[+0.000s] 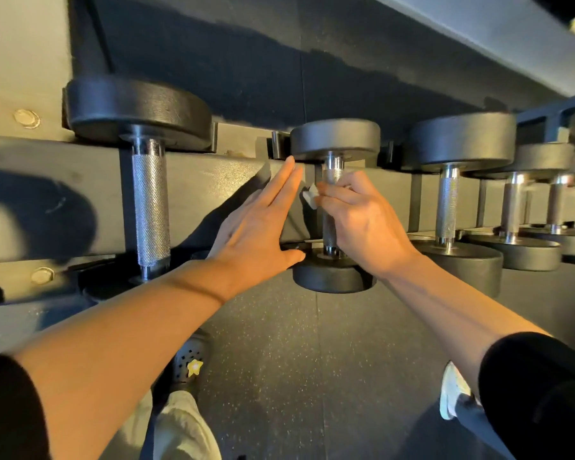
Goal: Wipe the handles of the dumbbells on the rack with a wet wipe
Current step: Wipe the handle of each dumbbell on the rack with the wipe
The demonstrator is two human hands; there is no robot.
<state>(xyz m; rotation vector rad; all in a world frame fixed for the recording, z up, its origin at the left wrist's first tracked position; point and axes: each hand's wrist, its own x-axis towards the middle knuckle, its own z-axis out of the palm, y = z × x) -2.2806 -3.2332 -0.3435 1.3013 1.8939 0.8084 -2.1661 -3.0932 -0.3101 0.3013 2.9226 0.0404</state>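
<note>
A dark rack (47,194) is stretched across the view, and five dumbbells can be counted on it, the farthest cut off at the right. The middle dumbbell's handle (332,174) is gripped by the right hand (362,220) through a wet wipe (311,195), mostly hidden. The left hand (259,227) is held flat, fingers straight. Speckled rubber flooring (312,376) is seen below.

1 head-worn camera looks forward and steeply down, close over the dumbbell rack (63,194), both forearms reaching away from it, the speckled floor (312,360) and feet below.
</note>
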